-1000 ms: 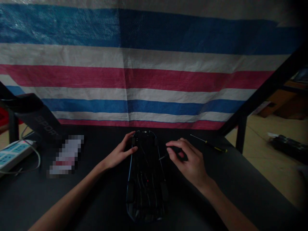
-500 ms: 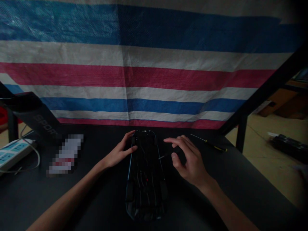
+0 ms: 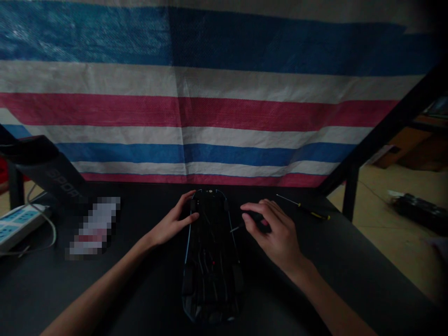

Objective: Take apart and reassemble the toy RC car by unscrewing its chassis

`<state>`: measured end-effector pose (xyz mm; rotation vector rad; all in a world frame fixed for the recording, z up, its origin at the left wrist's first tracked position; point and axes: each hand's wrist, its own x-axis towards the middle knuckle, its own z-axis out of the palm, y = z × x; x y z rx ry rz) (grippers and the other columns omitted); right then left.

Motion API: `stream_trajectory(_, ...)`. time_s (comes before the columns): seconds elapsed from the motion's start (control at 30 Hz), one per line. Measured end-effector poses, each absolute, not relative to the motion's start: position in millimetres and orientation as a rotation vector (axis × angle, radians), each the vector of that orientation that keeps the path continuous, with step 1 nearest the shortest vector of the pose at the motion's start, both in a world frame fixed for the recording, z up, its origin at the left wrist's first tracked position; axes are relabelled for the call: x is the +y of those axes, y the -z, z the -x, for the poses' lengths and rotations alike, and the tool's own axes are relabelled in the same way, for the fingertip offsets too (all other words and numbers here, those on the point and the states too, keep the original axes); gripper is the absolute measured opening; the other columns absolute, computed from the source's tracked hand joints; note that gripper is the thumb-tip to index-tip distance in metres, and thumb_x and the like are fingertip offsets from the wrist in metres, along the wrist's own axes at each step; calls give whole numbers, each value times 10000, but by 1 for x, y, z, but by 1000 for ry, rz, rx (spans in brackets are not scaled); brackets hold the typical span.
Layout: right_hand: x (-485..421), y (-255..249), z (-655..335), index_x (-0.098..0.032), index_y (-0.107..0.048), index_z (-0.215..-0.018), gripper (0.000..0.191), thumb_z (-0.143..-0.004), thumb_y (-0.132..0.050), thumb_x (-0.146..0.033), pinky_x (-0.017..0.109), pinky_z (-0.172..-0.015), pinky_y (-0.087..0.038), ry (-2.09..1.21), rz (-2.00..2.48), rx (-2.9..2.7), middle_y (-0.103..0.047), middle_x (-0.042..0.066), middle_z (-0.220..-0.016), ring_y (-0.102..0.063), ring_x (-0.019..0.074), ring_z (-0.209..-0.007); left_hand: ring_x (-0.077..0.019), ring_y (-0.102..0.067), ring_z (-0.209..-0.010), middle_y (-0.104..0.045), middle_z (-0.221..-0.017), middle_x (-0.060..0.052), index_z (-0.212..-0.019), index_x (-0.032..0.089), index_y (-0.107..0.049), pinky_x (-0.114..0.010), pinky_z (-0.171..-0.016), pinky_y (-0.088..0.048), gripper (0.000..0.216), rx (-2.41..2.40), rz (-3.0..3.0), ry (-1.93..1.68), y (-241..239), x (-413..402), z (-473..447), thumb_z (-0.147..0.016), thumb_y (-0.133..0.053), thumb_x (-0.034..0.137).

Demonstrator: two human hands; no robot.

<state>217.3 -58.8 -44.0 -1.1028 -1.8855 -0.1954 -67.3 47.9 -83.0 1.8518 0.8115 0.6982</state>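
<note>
Toy car (image 3: 212,261) lies belly-up at centre-bottom of the frame on a dark matte worktop (image 3: 350,261). Long tapered black plastic body w/ a thin light-blue edge line, ribbed underside, four small black wheels at the corners and a tiny red dot near the middle.

Left hand (image 3: 172,222), just left of centre, rests on the car's far end; thumb and forefinger curl narrow around the far left wheel area, touching the shell.

Right hand (image 3: 276,233), right of centre, has its fingers pinched shut on a black-handled screwdriver (image 3: 250,221). The thin metal shaft slants down-left w/ the tip at the car's right edge, approx. level w/ the far wheels. Whether the tip sits in a screw: cannot tell, too dark.

A second screwdriver (image 3: 304,208), slim shaft w/ a black-yellow handle, lies flat on the worktop right of the hands, apart from them.

Back of the frame: woven plastic tarp (image 3: 210,107), coarse weave, horizontal blue, white and red stripes, a vertical crease near the centre.

Left edge: white power strip (image 3: 16,224) w/ pale-blue sockets and a grey cable. Above it, a slanted black panel (image 3: 56,175) w/ faint grey lettering, reads "SPOR", the rest cut off. Beside it lies a pixelated whitish patch (image 3: 93,227).
</note>
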Motion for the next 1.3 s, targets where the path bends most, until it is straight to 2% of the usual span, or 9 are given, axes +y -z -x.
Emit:
stream_trajectory(0.17, -61, 44, -213, -220, -591, -1256, 261, -1010, -511, -182, 396, -860, -529, 158, 1050, -1894, -685, 62, -1024, -644, 223, -947, -322, -308, -1597, -363, -1712, -109, -1613, 299, -251, -576, -1329, -188, 702, 812, -1851, -684, 81, 47, 67, -1027, -596, 475)
stream_trajectory(0.33, -59, 45, -214, -254, -647, -1218, 221, -1005, -606, -211, 331, -725, -518, 158, 1159, -1798, -713, 13, -950, -583, 149, -672, -337, -321, -1588, -371, -1707, -115, -1612, 293, -263, -579, -1323, -201, 708, 841, -1865, -678, 79, 46, 68, -1021, -600, 488)
stream_trajectory(0.4, -57, 45, -216, -250, -640, -1254, 257, -1008, -583, -203, 336, -767, -538, 112, 1159, -1779, -706, 11, -933, -620, 162, -722, -334, -329, -1584, -380, -1701, -114, -1609, 295, -270, -581, -1322, -205, 700, 839, -1866, -687, 79, 46, 68, -1021, -599, 485)
stream_trajectory(0.5, -56, 45, -218, -239, -606, -1350, 343, -1021, -512, -213, 402, -904, -538, 90, 1129, -1818, -726, 47, -1033, -681, 220, -946, -330, -335, -1583, -385, -1698, -110, -1609, 296, -274, -575, -1323, -211, 699, 833, -1862, -698, 80, 47, 67, -1020, -601, 484)
stream_trajectory(0.67, -57, 43, -218, -284, -678, -1222, 230, -1019, -592, -218, 370, -826, -535, 99, 1168, -1778, -755, 5, -1012, -631, 166, -726, -333, -330, -1586, -388, -1699, -106, -1613, 307, -271, -579, -1316, -232, 702, 831, -1871, -695, 80, 47, 67, -1021, -599, 493)
stream_trajectory(0.83, -59, 44, -217, -231, -623, -1315, 313, -1042, -471, -235, 423, -892, -522, 132, 1096, -1864, -717, 55, -1025, -657, 227, -940, -333, -321, -1590, -377, -1706, -107, -1618, 308, -260, -584, -1320, -210, 703, 837, -1868, -687, 79, 46, 67, -1024, -592, 488)
stream_trajectory(1.0, -61, 48, -214, -273, -643, -1202, 216, -1009, -580, -199, 408, -880, -528, 195, 1121, -1839, -753, 25, -1054, -663, 197, -851, -329, -339, -1581, -401, -1692, -103, -1624, 308, -271, -570, -1320, -217, 711, 801, -1856, -700, 84, 49, 68, -1021, -605, 482)
stream_trajectory(1.13, -61, 47, -212, -245, -595, -1307, 313, -1006, -519, -202, 448, -922, -541, 169, 1075, -1857, -716, 48, -1016, -666, 218, -892, -312, -344, -1580, -390, -1699, -90, -1632, 321, -265, -544, -1323, -224, 711, 806, -1863, -697, 89, 51, 70, -1028, -603, 482)
stream_trajectory(1.3, -61, 51, -213, -266, -626, -1162, 160, -1009, -587, -240, 333, -694, -550, 124, 1137, -1823, -716, 40, -1001, -662, 197, -837, -313, -329, -1588, -382, -1705, -83, -1632, 320, -262, -530, -1321, -235, 718, 811, -1871, -699, 89, 51, 70, -1025, -607, 487)
